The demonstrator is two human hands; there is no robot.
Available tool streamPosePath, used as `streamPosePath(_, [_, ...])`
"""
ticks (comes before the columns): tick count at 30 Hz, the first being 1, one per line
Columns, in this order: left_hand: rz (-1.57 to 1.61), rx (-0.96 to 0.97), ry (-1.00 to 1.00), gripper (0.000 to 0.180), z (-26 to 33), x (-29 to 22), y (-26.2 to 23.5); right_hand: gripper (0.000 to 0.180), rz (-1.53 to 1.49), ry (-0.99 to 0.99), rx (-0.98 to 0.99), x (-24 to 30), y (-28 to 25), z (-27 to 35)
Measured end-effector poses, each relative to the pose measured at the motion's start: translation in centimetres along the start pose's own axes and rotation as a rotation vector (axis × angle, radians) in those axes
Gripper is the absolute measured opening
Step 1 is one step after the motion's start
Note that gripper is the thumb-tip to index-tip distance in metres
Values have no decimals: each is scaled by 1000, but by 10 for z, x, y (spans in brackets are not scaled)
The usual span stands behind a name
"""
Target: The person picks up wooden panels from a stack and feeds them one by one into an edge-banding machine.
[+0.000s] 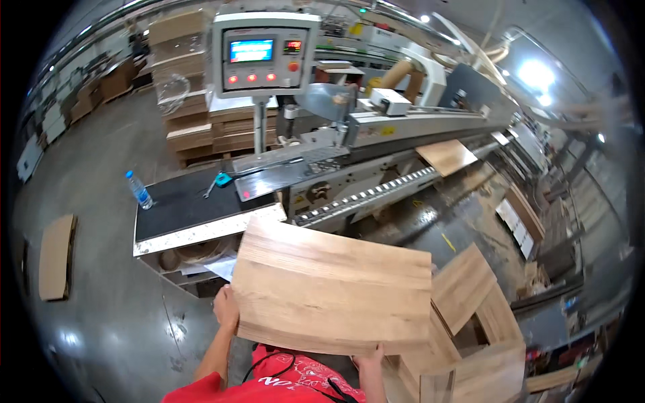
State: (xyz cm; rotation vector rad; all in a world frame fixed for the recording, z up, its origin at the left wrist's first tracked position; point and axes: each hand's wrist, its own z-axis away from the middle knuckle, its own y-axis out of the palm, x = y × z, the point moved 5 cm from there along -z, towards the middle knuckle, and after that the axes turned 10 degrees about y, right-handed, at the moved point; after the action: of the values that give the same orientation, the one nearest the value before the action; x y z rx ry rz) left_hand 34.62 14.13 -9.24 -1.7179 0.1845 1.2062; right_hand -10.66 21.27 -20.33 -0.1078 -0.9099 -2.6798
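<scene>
I hold a wide wood-grain board (pixel 332 289) in front of my body, its broad light-brown face turned up. My left hand (pixel 226 309) grips its left edge, fingers partly hidden by the board. At the near edge, toward the right, my right hand (pixel 369 359) is closed on the same board, with the thumb showing on the edge. Just beyond lies the bench with a black top (pixel 195 205), and the board's far left corner overlaps its front edge in view. Right of the board stand more wood-grain panels (pixel 465 289), some leaning or lying at angles.
A long edge-processing machine (pixel 410 127) runs away to the right, with a roller rail (pixel 376 199) and another panel (pixel 447 157) on it. A control box (pixel 267 54) stands on a post. On the bench are a water bottle (pixel 139 190) and a teal tape measure (pixel 223 179). Stacked boards (pixel 185 101) stand behind.
</scene>
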Motion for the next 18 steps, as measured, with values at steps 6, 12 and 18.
streamPosePath(6, [96,-285,-136,45,-35,81,-69,54,376,155,-68,-68,124,-53])
streamPosePath(12, [9,-575,-247,43,-58,135,-118,40,426,192,-3,-136,199,-106])
streamPosePath(18, [110,-534,-352,43,-92,154,-133,40,457,170,-73,-174,253,-125])
